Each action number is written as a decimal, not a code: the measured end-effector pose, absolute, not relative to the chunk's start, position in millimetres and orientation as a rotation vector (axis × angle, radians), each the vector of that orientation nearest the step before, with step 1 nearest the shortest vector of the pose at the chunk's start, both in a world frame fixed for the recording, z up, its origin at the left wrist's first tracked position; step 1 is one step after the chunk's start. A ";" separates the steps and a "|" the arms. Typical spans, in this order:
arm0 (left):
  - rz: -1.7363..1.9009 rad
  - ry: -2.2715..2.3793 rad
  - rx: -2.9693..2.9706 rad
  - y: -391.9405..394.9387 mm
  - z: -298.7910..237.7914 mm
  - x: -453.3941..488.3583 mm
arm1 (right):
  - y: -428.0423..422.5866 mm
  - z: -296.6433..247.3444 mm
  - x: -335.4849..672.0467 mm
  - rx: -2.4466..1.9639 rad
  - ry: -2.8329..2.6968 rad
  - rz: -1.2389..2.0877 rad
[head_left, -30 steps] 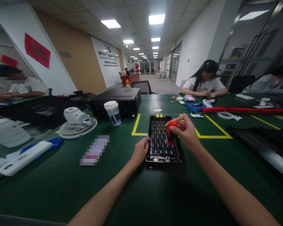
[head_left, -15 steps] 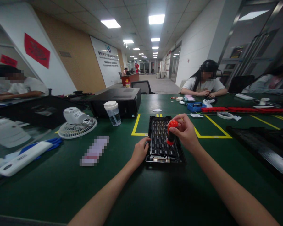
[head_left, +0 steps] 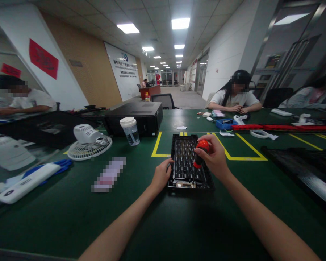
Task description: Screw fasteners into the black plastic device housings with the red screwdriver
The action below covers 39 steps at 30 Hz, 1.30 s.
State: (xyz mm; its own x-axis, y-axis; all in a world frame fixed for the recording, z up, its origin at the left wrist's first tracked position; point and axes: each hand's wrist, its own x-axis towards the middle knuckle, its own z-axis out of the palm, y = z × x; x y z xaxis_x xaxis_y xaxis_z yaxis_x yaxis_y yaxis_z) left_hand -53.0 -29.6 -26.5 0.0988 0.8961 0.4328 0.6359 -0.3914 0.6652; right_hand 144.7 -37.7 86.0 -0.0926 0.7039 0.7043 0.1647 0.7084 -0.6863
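Observation:
A black rectangular housing (head_left: 183,174) lies on the green table in front of me, with rows of dark rounded cells or pockets inside. At its near end a pale metallic part (head_left: 185,185) shows. My left hand (head_left: 162,175) is closed on the housing's left edge, fingertips over the rim. In my right hand (head_left: 215,154) is a screwdriver (head_left: 198,159) with a stubby red-and-black handle, held fairly upright above the housing's right side. Its shaft points down toward the near right part of the housing; the tip is too dark to make out.
To the left are a lidded clear cup (head_left: 130,132), a white fan (head_left: 89,145), a white elongated part (head_left: 28,183) and a large black case (head_left: 133,117). Dark panels (head_left: 301,170) lie to the right. A blue tray (head_left: 225,124) sits farther back, near a seated person (head_left: 235,96).
My right hand has turned and shifted slightly right with the screwdriver, whose handle now shows more of its black part. My left hand and the housing have stayed in place.

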 end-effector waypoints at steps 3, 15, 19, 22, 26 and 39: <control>1.184 1.513 2.065 -29.8 -26.0 -52.9 | -38.1 87.0 144.8 -0.759 -1.653 0.417; 1.170 1.520 2.045 -31.7 -22.3 -51.9 | -42.5 88.2 138.5 -0.690 -1.570 0.567; 1.178 1.512 2.060 -31.1 -23.4 -52.5 | -45.8 89.0 136.7 -0.652 -1.519 0.715; 1.190 1.511 2.071 -30.9 -23.9 -52.8 | -47.3 89.3 135.3 -0.634 -1.503 0.749; 1.176 1.524 2.066 -30.8 -23.5 -52.4 | -47.0 88.3 133.0 -0.610 -1.477 0.757; 1.169 1.523 2.077 -28.9 -27.0 -54.3 | -41.4 84.1 133.3 -0.628 -1.415 0.913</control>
State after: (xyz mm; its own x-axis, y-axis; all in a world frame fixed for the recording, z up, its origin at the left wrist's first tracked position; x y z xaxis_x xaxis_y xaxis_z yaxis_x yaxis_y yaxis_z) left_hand -54.3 -28.9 -27.0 0.1006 0.8988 0.4267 0.6445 -0.3856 0.6603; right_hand 133.3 -41.4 84.1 -0.0751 0.8316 0.5503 -0.1580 0.5350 -0.8300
